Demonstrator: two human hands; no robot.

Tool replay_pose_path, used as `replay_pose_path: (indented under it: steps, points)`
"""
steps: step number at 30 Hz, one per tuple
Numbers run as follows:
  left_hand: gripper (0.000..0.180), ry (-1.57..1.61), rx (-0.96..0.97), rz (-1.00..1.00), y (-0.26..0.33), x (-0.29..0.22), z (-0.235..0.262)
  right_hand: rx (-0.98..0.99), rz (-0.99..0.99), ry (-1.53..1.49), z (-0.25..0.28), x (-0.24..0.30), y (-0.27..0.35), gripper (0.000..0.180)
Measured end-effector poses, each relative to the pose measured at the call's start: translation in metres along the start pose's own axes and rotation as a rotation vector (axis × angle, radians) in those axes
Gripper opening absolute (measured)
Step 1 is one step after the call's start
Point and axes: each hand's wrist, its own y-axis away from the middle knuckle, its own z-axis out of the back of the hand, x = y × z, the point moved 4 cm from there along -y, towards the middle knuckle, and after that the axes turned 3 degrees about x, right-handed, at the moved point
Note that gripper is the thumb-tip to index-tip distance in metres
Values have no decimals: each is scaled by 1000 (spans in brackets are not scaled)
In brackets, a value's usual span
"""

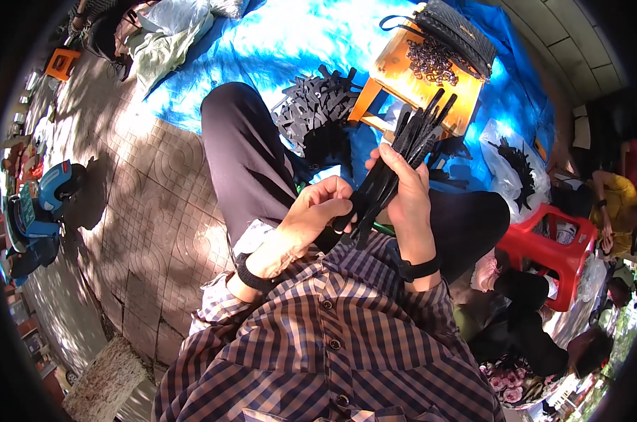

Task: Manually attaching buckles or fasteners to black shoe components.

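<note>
A bundle of long black straps [386, 178] slants up and away in front of my lap. My right hand [408, 197] is wrapped round its middle, thumb on top. At the near end of the bundle my left hand [315, 213] is closed, thumb and fingers pinching the ends of the straps. Beyond my knees a large heap of dark strap pieces [317, 104] lies on a blue tarp [276, 42]. Just past the bundle stands an orange stool [389, 69]. On it are a pile of small dark buckles [431, 63] and a black woven-pattern pouch [456, 34].
Right of my knee sits a clear plastic bag [498, 151] with black strips inside. A red plastic stool [561, 246] stands beyond it, near other people, one in a yellow top [617, 204]. At left are a blue motorbike [40, 211], paving and a stone block [111, 380].
</note>
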Motion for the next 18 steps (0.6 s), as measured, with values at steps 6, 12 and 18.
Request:
replay_pose_path:
  steps: [6,12,18]
  points:
    - [16,45,-18,-200,16,-19,1,211,30,210,3,10,-7,22]
    - [33,445,140,-82,22,-15,11,-185,241,415,67,65,-73,18]
    - [13,302,76,-120,11,3,21,-334,572,641,116,116,-172,19]
